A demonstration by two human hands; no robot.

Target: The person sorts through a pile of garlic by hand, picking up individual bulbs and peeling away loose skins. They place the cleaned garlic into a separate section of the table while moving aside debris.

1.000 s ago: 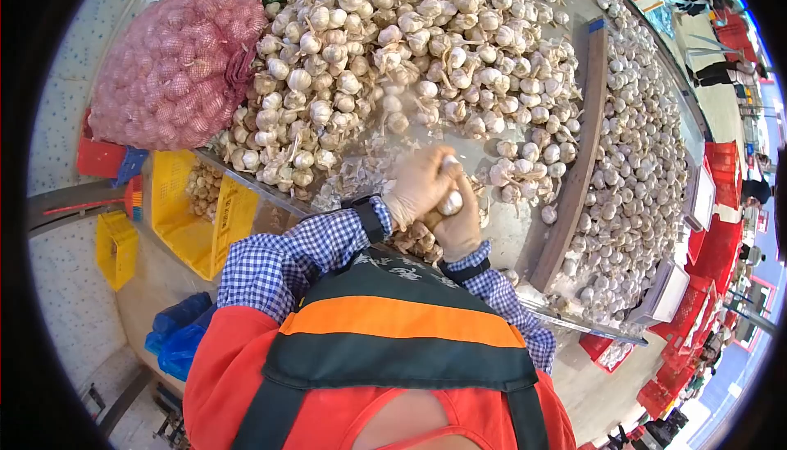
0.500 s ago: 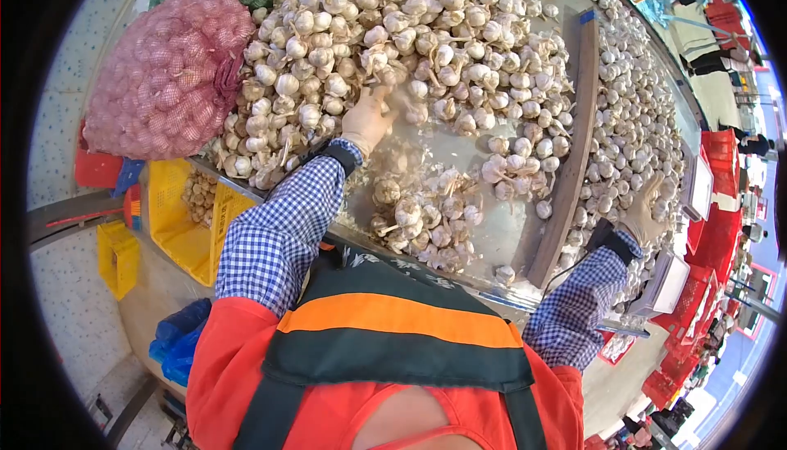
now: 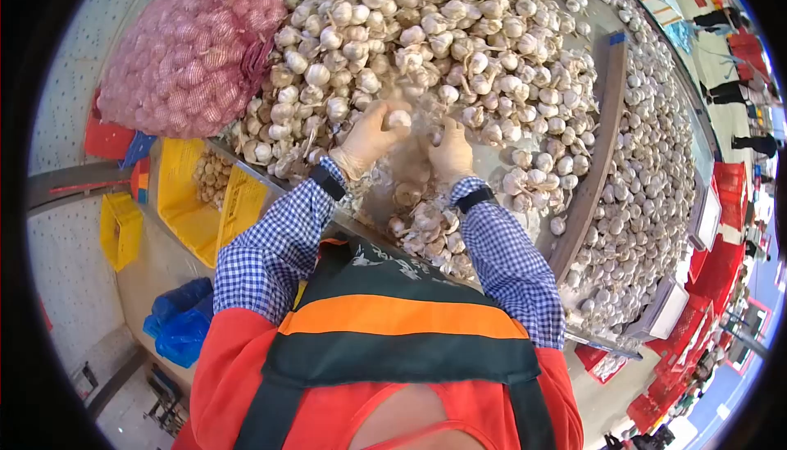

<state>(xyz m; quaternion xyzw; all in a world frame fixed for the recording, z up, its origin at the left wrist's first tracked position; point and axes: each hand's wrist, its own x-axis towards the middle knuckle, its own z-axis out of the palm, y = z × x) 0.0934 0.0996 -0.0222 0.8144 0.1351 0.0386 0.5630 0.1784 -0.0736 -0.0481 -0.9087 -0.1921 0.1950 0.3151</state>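
- The left hand point(image 3: 363, 140) pinches 1 garlic bulb point(image 3: 398, 120) between the thumb and curled fingers. A snug grip should do; squeezing harder could split the cloves.
- The right hand point(image 3: 451, 153) is just beside it, its fingers bent in toward the left hand. Blur hides the tips, so I cannot tell whether they pinch anything.
- The held bulb is above the table point(image 3: 489, 160), between the 2 hands and close to the near edge of the big heap point(image 3: 484, 32). That looks a handy spot: the reach is short for both arms.
- It would help to let the left hand steady the bulb and the right do the finer work, with a light rub of thumb against finger taking off only loose, papery skin.
- Keeping the 2 hands low and near each other seems wise, since a dropped bulb would then fall only a little way and bruise less.
- Loose skins point(image 3: 358, 190) lie by the left wrist; they look light, so slow, small strokes should scatter fewer of them.
- The small pile point(image 3: 430, 233) sits near the table's front edge, beside the right sleeve point(image 3: 510, 249). Keeping that sleeve lifted would avoid nudging bulbs off.
- The wooden bar point(image 3: 598, 143) divides the heap from the bulbs on the far right point(image 3: 643, 179); it is best left unbumped, so the 2 lots stay apart.
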